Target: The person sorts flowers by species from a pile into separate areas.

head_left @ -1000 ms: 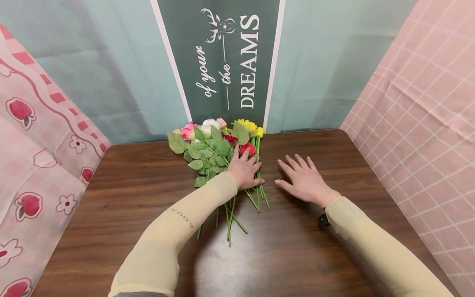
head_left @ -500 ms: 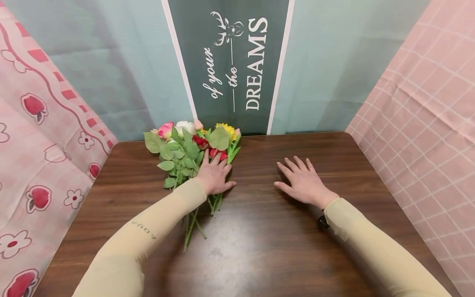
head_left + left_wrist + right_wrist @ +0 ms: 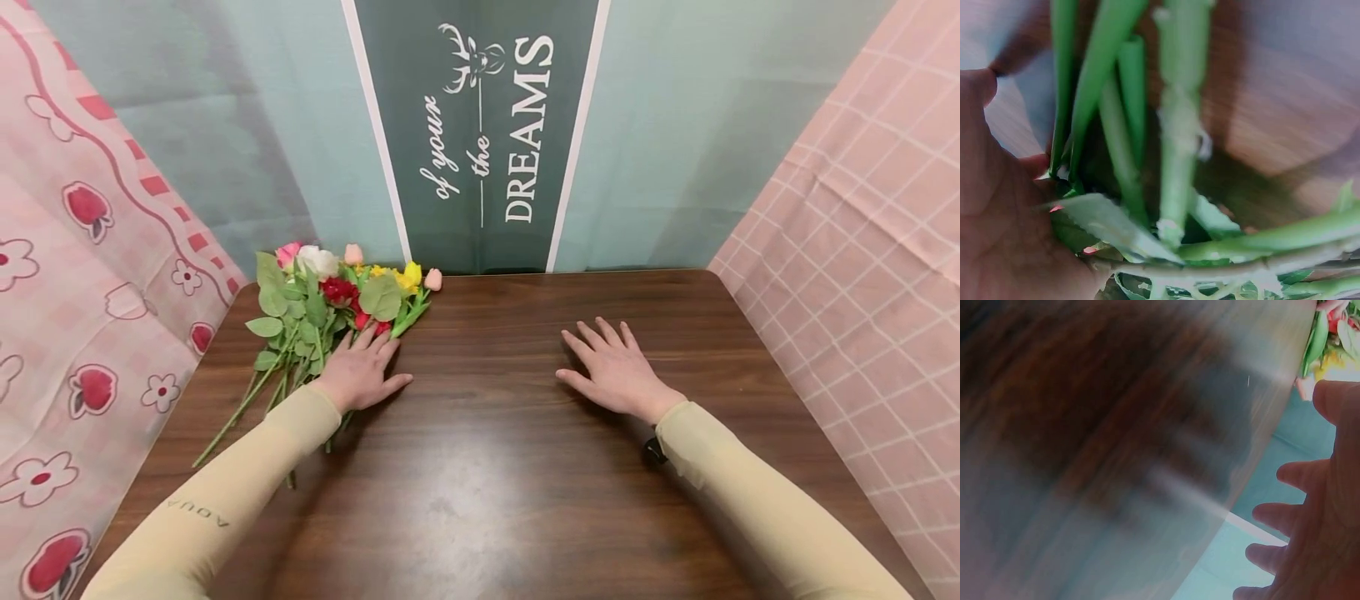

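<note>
"Head view: where are our flowers (image 3: 315, 308)?"
"On the counter (image 3: 480, 475), at left; our left grip (image 3: 358, 372) rests spread against them, not closed. Our right grip (image 3: 618, 372) is spread too, well apart."
"How should they handle?"
"Light, we'd guess, stems (image 3: 1180, 140) stiff, petals (image 3: 318, 262) soft; we'd take hold low on the stems."

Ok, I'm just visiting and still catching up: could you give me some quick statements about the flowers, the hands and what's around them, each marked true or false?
1. The left hand touches the flowers. True.
2. The right hand holds some of the flowers. False: it holds nothing, and its fingers are spread.
3. A white flower is among them. True.
4. The flowers stand in a vase. False: they lie on the table.
5. Both sleeves are black. False: they are cream.
6. The dark panel bears the word DREAMS. True.
</note>
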`<state>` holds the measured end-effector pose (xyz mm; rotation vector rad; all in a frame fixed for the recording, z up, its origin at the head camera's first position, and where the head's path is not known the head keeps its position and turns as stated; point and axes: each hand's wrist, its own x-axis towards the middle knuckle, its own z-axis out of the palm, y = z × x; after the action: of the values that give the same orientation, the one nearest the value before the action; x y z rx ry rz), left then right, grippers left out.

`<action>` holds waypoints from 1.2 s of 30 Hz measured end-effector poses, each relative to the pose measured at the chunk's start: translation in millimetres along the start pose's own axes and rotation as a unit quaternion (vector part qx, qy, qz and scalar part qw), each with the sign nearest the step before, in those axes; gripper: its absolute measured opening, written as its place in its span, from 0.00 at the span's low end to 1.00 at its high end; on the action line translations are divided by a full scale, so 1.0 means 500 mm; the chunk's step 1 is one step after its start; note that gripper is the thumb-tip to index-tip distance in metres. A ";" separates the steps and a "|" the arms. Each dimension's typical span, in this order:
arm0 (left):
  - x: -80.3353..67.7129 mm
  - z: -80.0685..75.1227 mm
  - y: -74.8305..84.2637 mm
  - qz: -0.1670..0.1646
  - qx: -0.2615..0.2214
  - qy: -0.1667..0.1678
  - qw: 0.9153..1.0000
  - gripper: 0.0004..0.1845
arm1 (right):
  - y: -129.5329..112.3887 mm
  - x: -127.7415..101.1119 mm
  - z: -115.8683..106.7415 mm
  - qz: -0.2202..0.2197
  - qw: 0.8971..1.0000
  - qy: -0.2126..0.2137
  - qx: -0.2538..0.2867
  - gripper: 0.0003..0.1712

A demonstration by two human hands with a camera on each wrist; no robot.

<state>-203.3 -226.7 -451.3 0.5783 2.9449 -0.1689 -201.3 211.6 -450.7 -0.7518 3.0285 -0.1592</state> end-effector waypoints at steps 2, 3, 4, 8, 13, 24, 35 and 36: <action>-0.011 0.003 -0.015 -0.008 -0.012 0.004 1.000 0.44 | -0.001 0.001 0.000 -0.001 1.000 -0.002 0.001 0.46; -0.015 0.004 -0.022 -0.012 -0.016 0.005 1.000 0.43 | -0.001 0.001 -0.001 -0.001 1.000 -0.002 0.001 0.47; -0.019 0.004 -0.028 -0.017 -0.021 0.006 1.000 0.43 | -0.001 0.001 -0.001 -0.002 1.000 -0.003 0.002 0.47; -0.028 0.001 -0.051 -0.039 -0.039 0.000 0.998 0.43 | 0.000 0.002 0.000 -0.001 1.000 -0.003 0.001 0.47; -0.026 -0.004 -0.078 -0.070 -0.056 -0.017 0.996 0.45 | 0.001 0.002 0.002 -0.003 1.000 -0.003 -0.005 0.47; -0.023 0.006 -0.123 -0.094 -0.064 -0.012 0.993 0.43 | 0.003 -0.001 0.007 -0.002 1.000 -0.004 -0.004 0.47; -0.073 -0.023 -0.087 -0.012 -0.049 0.129 0.990 0.27 | -0.003 -0.009 0.009 -0.011 1.000 0.013 0.007 0.46; -0.080 -0.027 -0.087 -0.004 -0.054 0.153 0.987 0.24 | -0.003 -0.010 0.008 -0.013 1.000 0.014 0.007 0.46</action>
<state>-184.8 -279.8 -428.3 0.6266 3.2242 0.0877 -195.8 212.4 -454.4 -0.7935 3.0419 -0.1928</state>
